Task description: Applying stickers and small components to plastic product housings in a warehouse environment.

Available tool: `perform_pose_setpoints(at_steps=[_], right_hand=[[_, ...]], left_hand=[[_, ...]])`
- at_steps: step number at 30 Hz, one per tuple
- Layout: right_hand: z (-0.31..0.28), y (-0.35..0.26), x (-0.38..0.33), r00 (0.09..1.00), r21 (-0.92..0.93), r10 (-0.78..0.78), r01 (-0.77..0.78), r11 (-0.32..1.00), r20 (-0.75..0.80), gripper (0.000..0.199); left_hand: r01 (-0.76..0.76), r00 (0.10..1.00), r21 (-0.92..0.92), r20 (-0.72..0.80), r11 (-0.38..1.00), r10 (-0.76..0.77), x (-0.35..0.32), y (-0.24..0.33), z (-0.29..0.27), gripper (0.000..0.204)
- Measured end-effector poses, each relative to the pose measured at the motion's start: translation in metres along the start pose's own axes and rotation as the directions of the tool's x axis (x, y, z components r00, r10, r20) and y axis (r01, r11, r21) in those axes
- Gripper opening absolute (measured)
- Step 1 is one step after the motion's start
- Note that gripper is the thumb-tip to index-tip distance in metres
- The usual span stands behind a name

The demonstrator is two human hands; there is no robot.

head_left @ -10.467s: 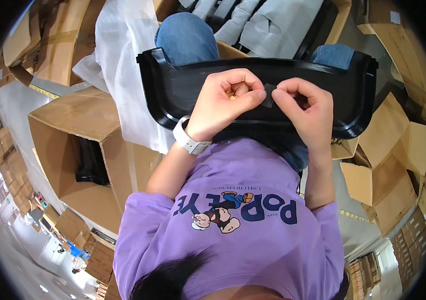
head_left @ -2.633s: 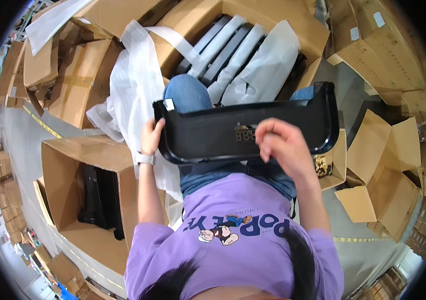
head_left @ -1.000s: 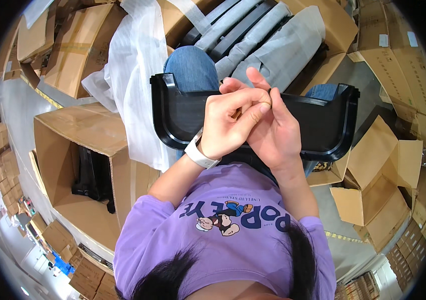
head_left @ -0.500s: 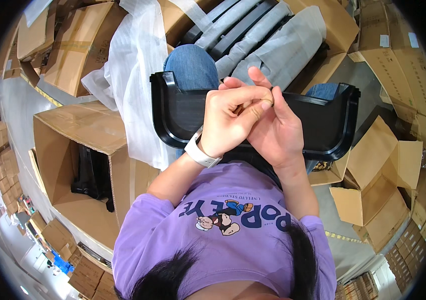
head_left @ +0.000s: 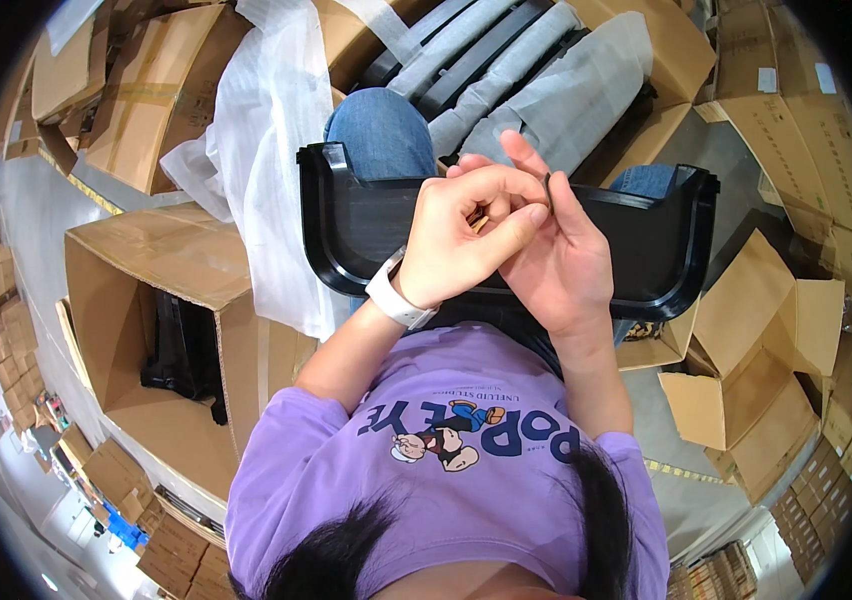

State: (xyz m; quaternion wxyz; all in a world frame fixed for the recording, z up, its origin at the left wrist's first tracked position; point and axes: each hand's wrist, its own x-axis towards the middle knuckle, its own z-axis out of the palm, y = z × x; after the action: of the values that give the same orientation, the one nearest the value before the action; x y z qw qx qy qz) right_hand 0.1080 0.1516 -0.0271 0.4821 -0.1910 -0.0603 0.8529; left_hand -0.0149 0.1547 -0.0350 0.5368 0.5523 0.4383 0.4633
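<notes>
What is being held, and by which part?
Small yellowish pieces inside the curled left hand; a thin dark piece shows at its fingertips, gripped part unclear.

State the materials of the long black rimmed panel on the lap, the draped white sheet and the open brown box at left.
Long black rimmed panel: probably moulded plastic, glossy highlights along its rim. Draped white sheet: perhaps plastic film or thin foam, translucent-looking with soft folds. Open brown box: apparently matte cardboard, creased edges.
</notes>
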Motion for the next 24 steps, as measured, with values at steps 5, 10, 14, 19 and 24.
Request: perform_pose_setpoints(at_steps=[5, 10, 14, 19, 24], right_hand=[[-0.003, 0.002, 0.0, 1.0, -0.034, 0.001, -0.002, 0.999, -0.021, 0.05], [-0.007, 0.004, 0.0, 0.998, -0.166, -0.057, 0.051, 0.985, -0.03, 0.047], [-0.008, 0.006, 0.001, 0.992, -0.25, -0.103, 0.083, 0.965, -0.068, 0.048], [-0.008, 0.007, 0.001, 0.984, -0.349, -0.146, 0.103, 0.931, -0.102, 0.048], [-0.007, 0.013, 0.002, 0.973, -0.403, -0.183, 0.113, 0.908, -0.14, 0.048]], left_hand=[[0.008, 0.999, -0.025, -0.035, 1.0, -0.009, -0.001, -0.005, 0.002, 0.011], [-0.01, 0.997, 0.035, -0.079, 0.999, 0.012, -0.003, -0.004, 0.006, 0.009], [-0.063, 0.992, 0.11, -0.102, 0.992, 0.074, -0.004, -0.006, 0.007, 0.009], [-0.054, 0.992, 0.12, -0.103, 0.991, 0.066, -0.004, -0.004, 0.007, 0.007], [-0.046, 0.99, 0.106, -0.128, 0.993, 0.06, -0.004, -0.006, 0.009, 0.003]])
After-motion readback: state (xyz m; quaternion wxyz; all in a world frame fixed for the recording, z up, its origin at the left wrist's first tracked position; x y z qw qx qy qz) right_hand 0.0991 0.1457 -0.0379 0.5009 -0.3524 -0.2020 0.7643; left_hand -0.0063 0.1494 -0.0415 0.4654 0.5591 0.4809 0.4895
